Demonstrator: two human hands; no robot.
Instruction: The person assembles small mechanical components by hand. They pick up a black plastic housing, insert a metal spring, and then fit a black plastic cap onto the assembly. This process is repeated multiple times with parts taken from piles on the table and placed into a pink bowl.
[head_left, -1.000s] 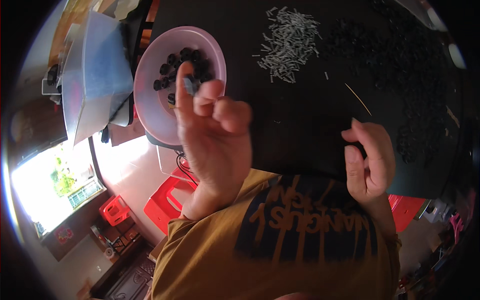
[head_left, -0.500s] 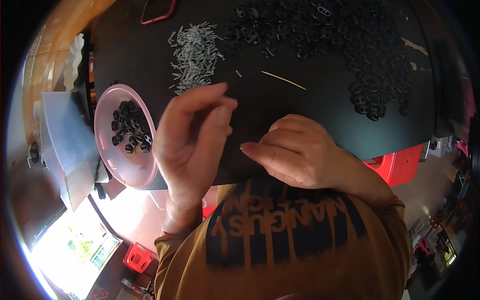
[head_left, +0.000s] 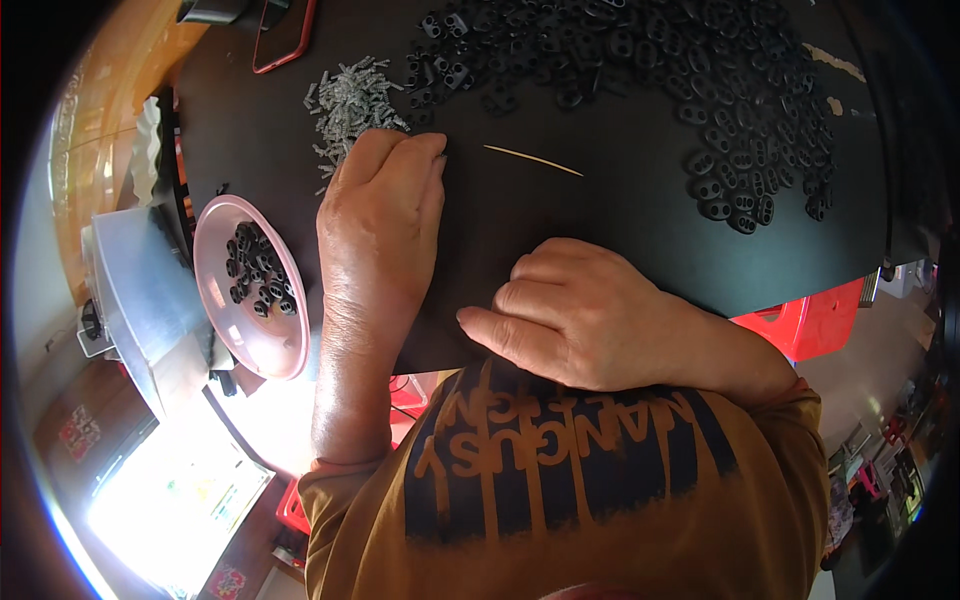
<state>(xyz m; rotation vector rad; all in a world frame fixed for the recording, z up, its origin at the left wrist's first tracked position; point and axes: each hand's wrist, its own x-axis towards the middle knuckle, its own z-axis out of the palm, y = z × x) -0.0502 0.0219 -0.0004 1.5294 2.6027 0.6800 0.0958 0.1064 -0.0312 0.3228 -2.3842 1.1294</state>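
Observation:
My left hand (head_left: 380, 220) lies palm down on the black table (head_left: 620, 230), its fingertips at the edge of a pile of small grey pins (head_left: 345, 100). Its fingers are pressed together and the thumb is hidden, so I cannot tell whether it holds a pin. My right hand (head_left: 580, 310) rests near the table's front edge, fingers curled under and thumb pointing left. What is inside it is hidden. A pink bowl (head_left: 215, 300) with several black plastic pieces (head_left: 255, 275) sits left of my left wrist.
A wide scatter of black plastic pieces (head_left: 700, 80) covers the far and right part of the table. A thin pale stick (head_left: 533, 160) lies between the hands and that scatter. A red-edged flat device (head_left: 285, 40) is far left, a translucent container (head_left: 140, 290) beside the bowl, a red crate (head_left: 810, 315) below.
My left hand was raised by the bowl, met the right hand in mid-air, then reached out to the grey pins. My right hand dropped onto the table with fingers curled.

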